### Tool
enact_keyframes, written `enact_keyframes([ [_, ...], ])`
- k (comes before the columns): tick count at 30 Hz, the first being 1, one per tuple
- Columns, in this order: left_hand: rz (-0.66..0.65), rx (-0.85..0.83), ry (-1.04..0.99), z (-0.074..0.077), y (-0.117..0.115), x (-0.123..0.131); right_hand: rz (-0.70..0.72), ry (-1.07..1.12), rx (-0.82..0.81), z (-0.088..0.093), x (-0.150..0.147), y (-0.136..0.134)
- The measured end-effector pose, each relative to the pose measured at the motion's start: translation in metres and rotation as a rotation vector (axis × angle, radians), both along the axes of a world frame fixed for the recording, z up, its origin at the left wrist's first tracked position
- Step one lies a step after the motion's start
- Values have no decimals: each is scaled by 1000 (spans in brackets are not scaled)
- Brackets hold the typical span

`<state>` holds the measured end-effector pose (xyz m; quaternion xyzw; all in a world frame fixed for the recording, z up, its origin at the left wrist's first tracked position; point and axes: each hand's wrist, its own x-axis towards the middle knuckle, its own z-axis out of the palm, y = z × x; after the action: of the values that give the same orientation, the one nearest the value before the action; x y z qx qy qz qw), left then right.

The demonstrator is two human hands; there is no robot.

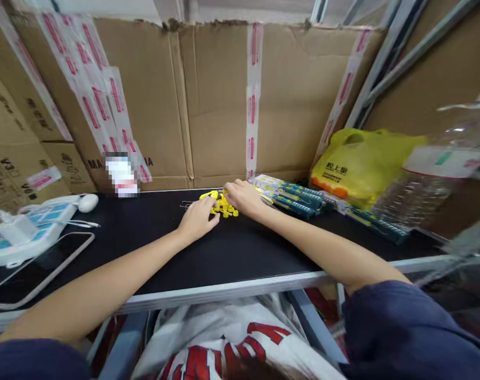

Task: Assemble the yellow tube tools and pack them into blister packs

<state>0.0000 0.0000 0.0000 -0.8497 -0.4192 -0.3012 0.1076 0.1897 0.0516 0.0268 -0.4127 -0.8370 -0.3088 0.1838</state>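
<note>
A small heap of yellow plastic pieces point(225, 208) lies on the black tabletop between my hands. My left hand point(198, 217) rests at the heap's left edge, thumb spread away from the fingers, nothing visibly gripped. From the right, my right hand point(243, 198) reaches over the heap. Its fingers bend down together among the pieces; their tips are partly hidden, so I cannot make out what they hold. Thin metal wire pieces point(186, 204) lie just left of the heap. Right of my right hand are several long teal-and-white packs point(293, 199).
A yellow plastic bag point(362, 158) and a large clear plastic bottle point(425, 179) stand at the right. On the left are a white power strip point(34, 227) with cables and a phone point(41, 264). A cardboard wall point(219, 105) closes the back; a metal edge point(232, 289) runs along the front.
</note>
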Motion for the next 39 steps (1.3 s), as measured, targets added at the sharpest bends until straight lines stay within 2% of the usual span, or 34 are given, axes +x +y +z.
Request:
enact_keyframes([
  [4, 72, 87, -116, 6, -2, -4, 158, -80, -55, -6, -12, -14],
  [8, 24, 78, -95, 9, -2, -6, 278, -87, -82, -12, -15, -24],
  [13, -5, -27, 36, 13, -5, -7, 320, -75, -73, -14, -14, -29],
  [17, -24, 18, 68, 23, 5, -15, 298, -61, -79, -16, -15, -31],
  [19, 30, 65, 39, 28, 21, -31, 299, -48, -70, -17, -16, -32],
  [21, 181, 112, 38, 31, 44, -56, 314, -43, -61, -19, -18, -32],
  [24, 410, 211, 184, 28, 79, -108, 340, -43, -50, -22, -20, -31],
  [27, 449, 215, 405, 23, 104, -157, 367, -48, -38, -24, -22, -32],
  [29, 449, 193, 482, 21, 113, -179, 374, -53, -38, -24, -23, -32],
  [39, 520, 138, 606, 24, 117, -214, 354, -83, -74, -22, -23, -35],
])
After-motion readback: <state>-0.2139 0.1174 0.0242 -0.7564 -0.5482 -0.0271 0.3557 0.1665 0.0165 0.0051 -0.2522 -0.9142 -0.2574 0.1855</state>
